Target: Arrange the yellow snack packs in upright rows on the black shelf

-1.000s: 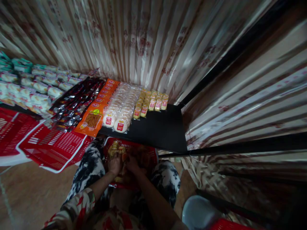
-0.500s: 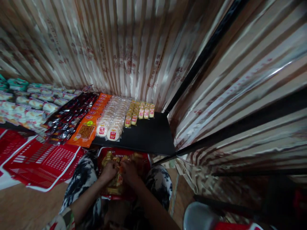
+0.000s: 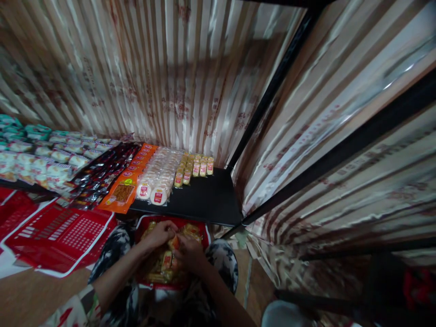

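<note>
A red basket (image 3: 147, 220) with a white rim sits between my knees, below the shelf edge. In it lie several small yellow snack packets (image 3: 166, 260) with red labels. Over the basket, my left hand (image 3: 161, 234) and my right hand (image 3: 191, 254) meet with fingertips pinched. Between them is an orange-and-yellow snack packet (image 3: 173, 243), held by the right fingers. The left fingers are closed at its upper end; whether they grip it is hard to make out in the dim light.
On the black shelf (image 3: 204, 200) stand rows of small yellow packets (image 3: 203, 169), round white wrapped crackers (image 3: 158, 195), orange packs (image 3: 121, 193), dark packs (image 3: 98, 179) and white-and-green packs (image 3: 57, 170). Another red basket (image 3: 64, 234) is at left. Black metal posts and a striped curtain (image 3: 184, 77) enclose the shelf.
Both hands have come up from among the packets and turned toward each other, with one packet now between the fingers. The view has shifted slightly.
</note>
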`<state>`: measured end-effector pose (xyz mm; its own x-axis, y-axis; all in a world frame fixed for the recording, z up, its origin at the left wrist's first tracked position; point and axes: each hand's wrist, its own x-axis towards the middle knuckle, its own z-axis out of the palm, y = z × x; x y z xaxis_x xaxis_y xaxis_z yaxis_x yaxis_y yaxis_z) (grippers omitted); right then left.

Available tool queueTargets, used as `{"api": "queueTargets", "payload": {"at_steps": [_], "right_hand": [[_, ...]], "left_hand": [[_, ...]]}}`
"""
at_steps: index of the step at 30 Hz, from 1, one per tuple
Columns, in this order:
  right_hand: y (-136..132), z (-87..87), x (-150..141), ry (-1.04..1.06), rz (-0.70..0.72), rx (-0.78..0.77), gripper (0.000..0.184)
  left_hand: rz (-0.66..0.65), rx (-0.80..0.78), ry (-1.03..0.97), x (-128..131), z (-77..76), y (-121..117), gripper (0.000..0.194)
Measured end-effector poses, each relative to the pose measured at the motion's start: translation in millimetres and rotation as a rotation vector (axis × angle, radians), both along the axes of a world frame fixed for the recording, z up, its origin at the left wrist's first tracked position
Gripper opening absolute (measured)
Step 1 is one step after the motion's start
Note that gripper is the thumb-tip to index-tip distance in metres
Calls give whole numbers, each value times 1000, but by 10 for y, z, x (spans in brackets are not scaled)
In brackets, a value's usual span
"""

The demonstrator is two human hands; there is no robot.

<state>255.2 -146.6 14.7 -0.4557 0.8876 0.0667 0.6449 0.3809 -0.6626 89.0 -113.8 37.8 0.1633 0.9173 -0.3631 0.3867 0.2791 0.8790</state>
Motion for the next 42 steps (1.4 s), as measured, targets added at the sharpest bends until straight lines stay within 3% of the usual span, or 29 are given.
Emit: {"api": "queueTargets", "payload": {"at_steps": [5, 10, 14, 21, 27, 32, 42], "right_hand": [[8, 163, 74, 18, -98, 30, 37], [153, 245, 149, 137, -283, -1, 33], [373, 245, 226, 263, -439, -7, 39], [875, 244, 316, 265, -626, 61, 47], [1282, 119, 314, 135, -709, 164, 42], [1575, 26, 298, 105, -726, 178, 38], [2062, -103, 248, 207, -709, 195, 37]], "left_hand": [[-19, 62, -42, 168, 261, 95, 22], [94, 191, -132, 353, 346, 219, 39], [205, 282, -141, 524, 327, 272, 42], [163, 425, 36, 756, 240, 412, 27], [156, 309, 44, 885, 145, 763, 34], [166, 222, 13, 954, 78, 1042, 39], [190, 274, 77, 1034, 32, 1504, 36]]}}
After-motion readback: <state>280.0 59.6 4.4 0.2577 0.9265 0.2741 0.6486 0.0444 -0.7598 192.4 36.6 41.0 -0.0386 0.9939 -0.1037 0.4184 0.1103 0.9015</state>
